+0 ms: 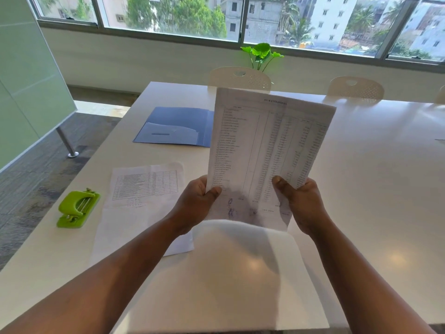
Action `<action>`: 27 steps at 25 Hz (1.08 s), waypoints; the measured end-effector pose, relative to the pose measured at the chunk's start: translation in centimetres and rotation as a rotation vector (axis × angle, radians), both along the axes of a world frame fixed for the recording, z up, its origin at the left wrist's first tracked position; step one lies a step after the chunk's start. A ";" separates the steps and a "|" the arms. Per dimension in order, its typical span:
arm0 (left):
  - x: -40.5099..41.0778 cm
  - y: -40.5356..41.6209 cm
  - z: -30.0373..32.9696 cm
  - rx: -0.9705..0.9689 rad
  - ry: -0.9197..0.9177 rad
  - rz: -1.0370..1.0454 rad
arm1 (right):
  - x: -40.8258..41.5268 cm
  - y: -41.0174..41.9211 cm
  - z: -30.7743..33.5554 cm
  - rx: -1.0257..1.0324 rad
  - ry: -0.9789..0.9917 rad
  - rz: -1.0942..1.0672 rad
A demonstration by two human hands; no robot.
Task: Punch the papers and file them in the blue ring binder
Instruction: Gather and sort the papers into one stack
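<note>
Both hands hold up a printed sheet (267,153) in the middle of the frame, lifted clear of the white table (361,177). The left hand (195,203) grips the sheet's lower left edge, thumb curled over the front and the other fingers hidden behind the paper. The right hand (301,201) grips the lower right edge the same way, its thumb pressed on the printed face. The sheet stands nearly upright, tilted a little to the right, and it bends slightly between the two grips. It is white, with a short bold heading at the top and a long table of fine rows and columns below; the print is too small to read. Some blue pen marks sit near its lower left corner, close to the left thumb. Whether it is a single sheet or several held together cannot be told.

A second printed paper (144,201) lies flat on the table at the lower left of centre, partly covered by the left forearm, with a smaller ruled table printed in its upper half. Just to its left, near the table's edge, sits a lime-green hole punch (78,209). The blue binder (177,126) lies open and flat on the table above that paper, in the upper middle of the frame; a clear pocket shows on its inside cover, and its right part is hidden behind the raised sheet.

Two pale chairs (239,77) stand at the far side of the table, and a green plant (261,53) rises behind them under the window (168,18).
</note>
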State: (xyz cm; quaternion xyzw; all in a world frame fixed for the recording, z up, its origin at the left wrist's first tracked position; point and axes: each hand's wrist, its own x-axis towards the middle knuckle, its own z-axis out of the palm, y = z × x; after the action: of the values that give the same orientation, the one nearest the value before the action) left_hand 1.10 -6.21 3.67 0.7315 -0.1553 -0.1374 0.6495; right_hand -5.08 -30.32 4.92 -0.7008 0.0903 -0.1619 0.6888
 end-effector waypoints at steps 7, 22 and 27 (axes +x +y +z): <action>0.1 -0.9 0.8 -0.114 -0.133 0.130 | -0.4 0.8 -0.8 -0.013 -0.009 0.001; 1.5 5.5 -2.1 0.964 -0.239 0.290 | 1.2 -0.6 -0.6 -0.074 0.232 -0.087; 1.0 8.0 -4.0 1.273 -0.016 0.156 | 1.8 0.9 -1.1 -0.087 0.379 -0.030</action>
State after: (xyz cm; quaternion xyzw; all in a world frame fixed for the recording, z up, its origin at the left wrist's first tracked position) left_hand 2.09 1.75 -0.28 0.9842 0.0058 -0.1496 0.0950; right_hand -3.23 -29.41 3.78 -0.7465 0.2217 -0.0408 0.6260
